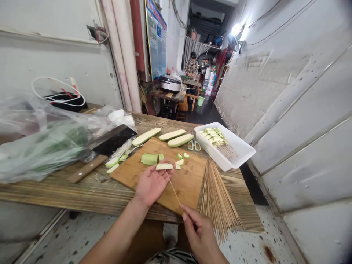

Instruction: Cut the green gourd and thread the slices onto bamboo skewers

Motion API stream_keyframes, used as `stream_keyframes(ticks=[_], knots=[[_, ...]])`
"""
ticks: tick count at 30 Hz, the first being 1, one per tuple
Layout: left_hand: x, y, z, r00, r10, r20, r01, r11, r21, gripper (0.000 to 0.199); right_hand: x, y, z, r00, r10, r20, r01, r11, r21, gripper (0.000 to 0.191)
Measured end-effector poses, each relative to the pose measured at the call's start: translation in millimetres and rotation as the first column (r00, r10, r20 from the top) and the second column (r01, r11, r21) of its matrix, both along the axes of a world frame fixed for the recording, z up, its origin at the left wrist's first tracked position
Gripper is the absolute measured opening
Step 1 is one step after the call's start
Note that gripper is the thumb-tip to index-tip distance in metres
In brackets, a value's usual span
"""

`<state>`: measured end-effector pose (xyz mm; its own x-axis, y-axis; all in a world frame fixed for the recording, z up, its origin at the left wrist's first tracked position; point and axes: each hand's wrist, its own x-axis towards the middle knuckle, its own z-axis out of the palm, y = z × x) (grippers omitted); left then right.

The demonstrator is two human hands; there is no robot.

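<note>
Above the cutting board (192,187), my left hand (151,184) is turned palm up, its fingers closed on a pale zucchini slice (164,166). My right hand (199,229) pinches the lower part of a thin bamboo skewer (173,189), whose upper end meets the slice. Whether the tip has gone through is too small to tell. Just behind my left fingers lies a cut block of zucchini (150,158). Small end pieces (180,162) rest to its right. Halved zucchinis (180,140) lie along the board's far edge.
A bundle of skewers (218,200) lies right of the board. Behind it, a white tray (239,152) holds skewered slices. Scissors (194,145) lie near the tray. At left are a cleaver (90,167) and a plastic bag (49,146) of greens. A person (191,68) stands far back.
</note>
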<state>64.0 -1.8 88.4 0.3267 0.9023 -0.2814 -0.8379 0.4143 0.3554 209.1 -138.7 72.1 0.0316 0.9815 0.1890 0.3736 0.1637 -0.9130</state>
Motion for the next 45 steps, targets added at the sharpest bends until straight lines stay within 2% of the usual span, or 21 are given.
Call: stream_keyframes(ticks=[10,13,16,18,23,27,33,45], knots=[[7.1,-1.6,-0.2,1.0,0.0,0.01,0.0,1.0,-0.015,0.031,2.5,0.1,-4.7,0.999,-0.022,0.024,0.023,1.0,-0.019,0.028],[6.9,-2.6,0.7,0.999,0.03,0.035,-0.03,1.0,-0.008,0.032,2.5,-0.5,-0.9,0.999,-0.029,0.019,0.03,0.999,-0.029,0.028],[7.1,-4.3,2.6,0.999,0.004,0.032,-0.004,1.0,0.007,0.03,2.5,-1.7,5.1,1.0,-0.005,0.012,0.005,0.999,-0.039,0.028],[8.7,-5.7,4.5,1.0,0.001,0.005,-0.001,1.0,0.029,0.027,2.6,-2.9,7.3,1.0,0.003,0.007,-0.003,0.999,-0.049,0.028],[14.5,-7.3,7.7,0.991,0.085,-0.104,-0.08,0.996,0.047,0.02,3.9,-5.1,1.3,1.0,-0.007,0.019,0.008,1.0,-0.027,0.028],[15.0,-7.1,6.4,0.991,0.078,-0.106,-0.072,0.996,0.062,0.019,4.4,-5.3,-1.8,1.0,-0.001,0.018,0.002,1.0,-0.021,0.028],[14.5,-7.0,3.9,0.984,0.097,-0.148,-0.082,0.991,0.104,0.019,2.2,-4.3,2.7,1.0,-0.008,0.028,0.008,1.0,-0.021,0.029],[19.4,-13.5,7.1,0.972,0.114,-0.205,-0.076,0.979,0.189,0.017,0.2,-4.2,0.1,1.0,-0.012,0.019,0.012,1.0,0.004,0.028]])
